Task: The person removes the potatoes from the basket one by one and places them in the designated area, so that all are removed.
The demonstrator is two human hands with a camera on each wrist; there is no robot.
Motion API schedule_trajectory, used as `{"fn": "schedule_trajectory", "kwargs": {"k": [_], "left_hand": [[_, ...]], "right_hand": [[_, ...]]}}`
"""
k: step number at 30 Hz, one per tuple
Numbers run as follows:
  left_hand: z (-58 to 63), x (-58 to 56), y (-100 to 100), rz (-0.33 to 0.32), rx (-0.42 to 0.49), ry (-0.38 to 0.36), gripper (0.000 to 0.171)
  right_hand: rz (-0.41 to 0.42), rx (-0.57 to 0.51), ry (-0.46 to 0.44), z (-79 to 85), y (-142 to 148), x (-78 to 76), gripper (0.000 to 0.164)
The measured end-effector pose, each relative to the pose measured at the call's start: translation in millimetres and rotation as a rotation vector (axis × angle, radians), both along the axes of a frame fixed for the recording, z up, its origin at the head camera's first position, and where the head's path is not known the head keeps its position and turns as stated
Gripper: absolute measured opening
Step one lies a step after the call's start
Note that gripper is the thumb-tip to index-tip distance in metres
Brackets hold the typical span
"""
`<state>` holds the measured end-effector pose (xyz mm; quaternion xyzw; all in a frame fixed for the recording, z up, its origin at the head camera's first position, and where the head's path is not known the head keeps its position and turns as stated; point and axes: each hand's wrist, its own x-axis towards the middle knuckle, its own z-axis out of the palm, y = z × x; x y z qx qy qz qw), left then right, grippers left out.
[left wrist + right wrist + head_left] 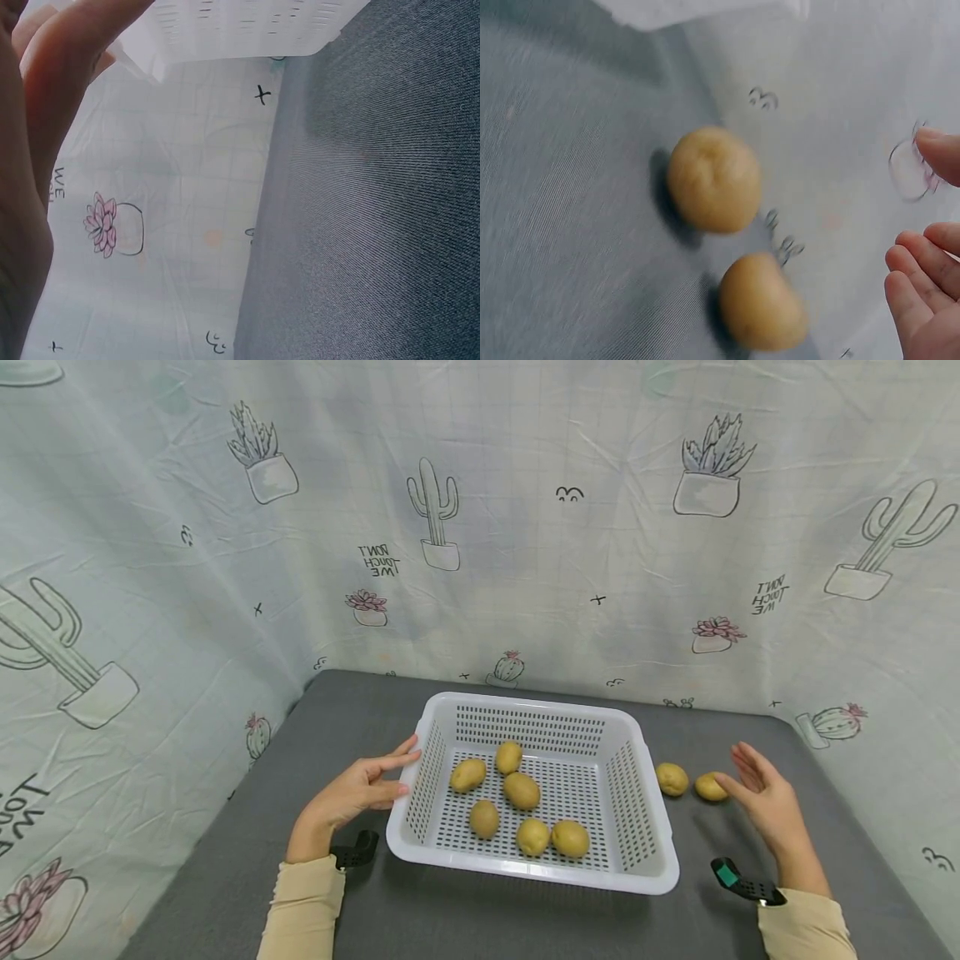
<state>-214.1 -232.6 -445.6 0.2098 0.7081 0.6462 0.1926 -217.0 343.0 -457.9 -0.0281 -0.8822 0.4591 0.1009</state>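
Observation:
A white plastic basket (532, 878) with slotted walls holds several potatoes (521, 791). At its left side, my left hand (367, 789) touches the rim with extended fingertips. In the left wrist view, the fingers (71, 67) stand near the basket's wall (247, 30). My right hand (772, 802) is raised to the right of the basket, fingers apart from the thumb and nothing held. Close to that hand lies one potato (710, 787), partly behind the thumb. Another potato (672, 779) sits nearer the basket. Both loose potatoes show in the right wrist view.
The grey table (360, 710) carries everything. A pale curtain (525, 527) printed with cacti hangs behind the table and along its sides. Dark straps sit on both wrists, the right one (750, 887) with a green patch.

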Motion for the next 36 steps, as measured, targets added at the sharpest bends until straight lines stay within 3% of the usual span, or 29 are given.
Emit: {"fn": "schedule_trajectory", "kwargs": {"k": [6, 14, 18, 30, 36], "left_hand": [[0.6, 0.5, 0.3, 0.009, -0.013, 0.005, 0.063], [0.9, 0.4, -0.4, -0.014, 0.023, 0.004, 0.062], [0.2, -0.2, -1.2, -0.02, 0.024, 0.02, 0.062], [0.5, -1.9, -1.2, -0.018, 0.023, 0.01, 0.063], [1.5, -0.7, -1.0, -0.013, 0.017, 0.009, 0.062]], "right_hand": [[0.07, 0.017, 0.077, 18.5, -12.5, 4.1, 0.078], [0.189, -0.023, 0.261, 44.5, -33.3, 7.5, 0.07], [0.251, -0.066, 0.31, 57.0, -44.6, 8.9, 0.069], [0.402, -0.071, 0.336, 76.2, -79.7, 1.8, 0.072], [0.478, -0.102, 0.294, 76.9, -96.8, -4.4, 0.068]]}}
